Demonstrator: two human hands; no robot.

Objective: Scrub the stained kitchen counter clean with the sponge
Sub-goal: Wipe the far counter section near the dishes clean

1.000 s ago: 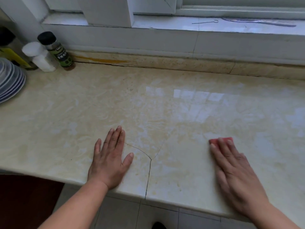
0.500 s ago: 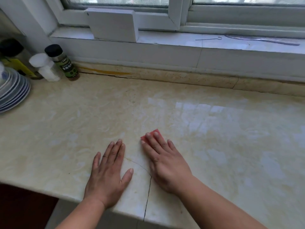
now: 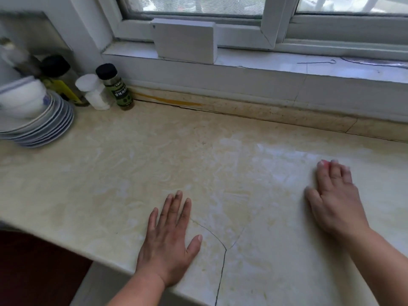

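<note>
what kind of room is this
Most likely a home kitchen. A beige stone counter runs under a window. A stack of plates and a black-capped seasoning bottle stand at its far left. The right hand presses a red sponge on it.

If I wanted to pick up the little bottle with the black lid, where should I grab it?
Probably round its middle, on the green label, coming from the right, the open counter side. The bottle stands upright, but a white shaker is close on its left and the wall behind.
</note>
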